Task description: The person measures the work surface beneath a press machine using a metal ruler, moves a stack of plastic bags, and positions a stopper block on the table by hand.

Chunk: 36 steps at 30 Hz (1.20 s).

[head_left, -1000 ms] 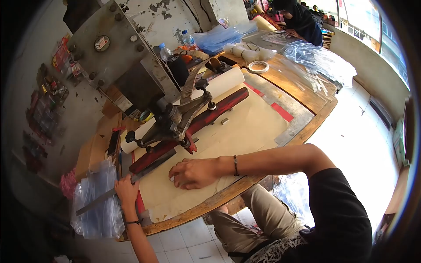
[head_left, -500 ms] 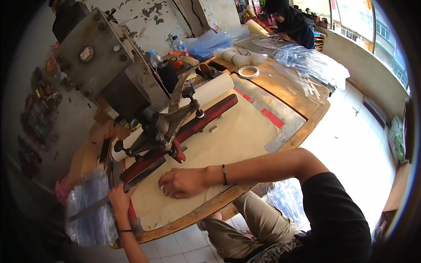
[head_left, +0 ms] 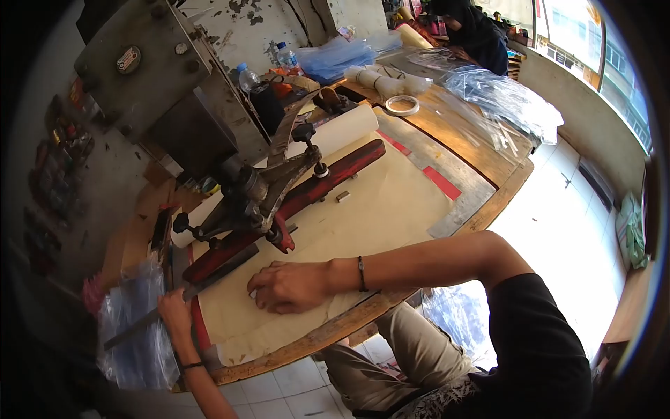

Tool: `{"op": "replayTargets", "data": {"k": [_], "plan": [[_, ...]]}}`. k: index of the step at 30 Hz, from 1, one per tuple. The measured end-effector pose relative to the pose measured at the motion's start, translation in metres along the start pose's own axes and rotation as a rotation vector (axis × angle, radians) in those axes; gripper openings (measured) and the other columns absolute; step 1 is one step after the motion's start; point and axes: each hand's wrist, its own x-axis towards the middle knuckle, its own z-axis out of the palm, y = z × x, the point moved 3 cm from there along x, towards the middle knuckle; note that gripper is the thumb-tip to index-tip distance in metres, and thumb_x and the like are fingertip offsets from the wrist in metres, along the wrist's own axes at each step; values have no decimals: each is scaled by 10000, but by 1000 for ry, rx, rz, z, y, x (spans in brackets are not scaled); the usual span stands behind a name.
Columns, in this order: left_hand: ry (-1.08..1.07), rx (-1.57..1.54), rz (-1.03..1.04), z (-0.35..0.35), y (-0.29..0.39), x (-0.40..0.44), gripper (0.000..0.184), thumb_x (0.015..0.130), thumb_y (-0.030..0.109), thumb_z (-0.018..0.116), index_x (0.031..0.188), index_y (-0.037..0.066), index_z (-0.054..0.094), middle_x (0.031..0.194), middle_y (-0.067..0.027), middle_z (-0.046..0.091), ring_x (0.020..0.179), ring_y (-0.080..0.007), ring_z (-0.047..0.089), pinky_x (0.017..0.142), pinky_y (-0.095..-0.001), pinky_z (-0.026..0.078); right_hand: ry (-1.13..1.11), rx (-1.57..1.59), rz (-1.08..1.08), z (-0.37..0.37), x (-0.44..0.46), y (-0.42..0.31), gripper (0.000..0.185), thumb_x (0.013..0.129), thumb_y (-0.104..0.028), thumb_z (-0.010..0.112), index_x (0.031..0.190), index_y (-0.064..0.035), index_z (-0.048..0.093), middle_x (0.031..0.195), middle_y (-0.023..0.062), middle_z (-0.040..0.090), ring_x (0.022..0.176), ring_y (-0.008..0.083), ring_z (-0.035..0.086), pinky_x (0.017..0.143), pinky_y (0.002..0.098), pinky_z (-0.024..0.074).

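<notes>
My left hand (head_left: 174,313) is closed around a long, dark, flat metal strip (head_left: 132,333) at the left edge of the table. The strip runs from over the clear plastic sheets toward the press's red bar (head_left: 328,178). My right hand (head_left: 289,286) rests on the cream sheet (head_left: 377,223), its fingers curled. A small pale, shiny bit shows at its fingertips, too hidden to name. Beyond that hand, the red bar hangs under the press head (head_left: 244,185) and crosses the sheet diagonally. A small metal block (head_left: 343,196) lies on the sheet beside the bar.
Behind the bar lies a white roll (head_left: 342,131). A tape roll (head_left: 402,105) and clear plastic sheets (head_left: 502,98) lie on the far table, where another person (head_left: 478,35) bends over. More plastic sheets (head_left: 136,342) hang at the left. The wooden table edge (head_left: 307,340) curves near my legs.
My left hand has shifted a little to the left along the metal strip. My right hand stays at nearly the same spot on the sheet. The view has shifted slightly.
</notes>
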Motion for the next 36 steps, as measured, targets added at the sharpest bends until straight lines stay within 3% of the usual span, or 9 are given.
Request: {"op": "replayTargets", "data": {"k": [3,6,12,18,21,24,27,30,36], "plan": [[178,-47,63,-13,-3,-7,159,791,117,763,845,-6,677,804,-184,668,796,-375,615,812,-440,449,-1,16,18,-1,-1,0,220,862,-165,654,1051,-53,657,1294,165,527,1208,343,523,1034,455,410],[116,-41,57,-25,-1,-9,202,806,122,740,739,-17,610,719,-188,630,702,-396,579,715,-442,440,30,14,12,3,-1,3,209,864,-175,648,1036,-57,662,1262,157,543,1192,335,532,1021,455,414],[373,-17,9,-40,-8,-3,306,797,205,780,696,-6,582,676,-188,600,643,-401,556,619,-460,423,-8,8,14,0,0,2,221,870,-169,643,1058,-54,656,1288,161,536,1222,326,522,1041,451,403],[319,28,-37,-25,-38,36,785,763,787,579,787,5,643,739,-199,628,708,-425,594,673,-484,455,-16,31,9,1,-1,1,230,869,-154,635,1073,-48,652,1285,161,538,1239,315,516,1053,452,392],[248,32,40,-21,-34,60,979,734,914,381,847,-16,666,782,-205,648,750,-432,604,687,-498,465,-31,59,17,-2,-2,1,242,867,-144,632,1086,-41,651,1289,161,536,1253,312,508,1065,449,384],[461,-91,216,-10,-36,74,809,794,751,561,876,-47,660,816,-215,646,810,-421,603,741,-499,463,-35,65,1,-2,-2,2,252,864,-138,632,1094,-38,653,1295,163,534,1266,308,498,1076,447,376],[451,-141,153,4,-42,79,512,853,437,687,933,-67,654,859,-215,635,876,-403,589,830,-489,447,-38,61,-3,-3,-3,4,256,860,-137,637,1096,-40,656,1299,165,532,1274,306,490,1080,448,373],[365,-58,167,2,-41,73,257,847,135,683,1039,-33,659,971,-191,630,986,-373,564,922,-474,415,-28,53,4,1,-2,2,251,857,-139,642,1088,-42,657,1302,166,527,1278,304,486,1078,451,374],[262,52,-8,-8,-40,70,223,926,80,591,1137,32,646,1096,-159,582,1080,-364,533,985,-477,390,-6,62,5,-1,-2,3,228,851,-148,649,1060,-56,660,1289,163,531,1242,319,506,1052,455,390]]}}
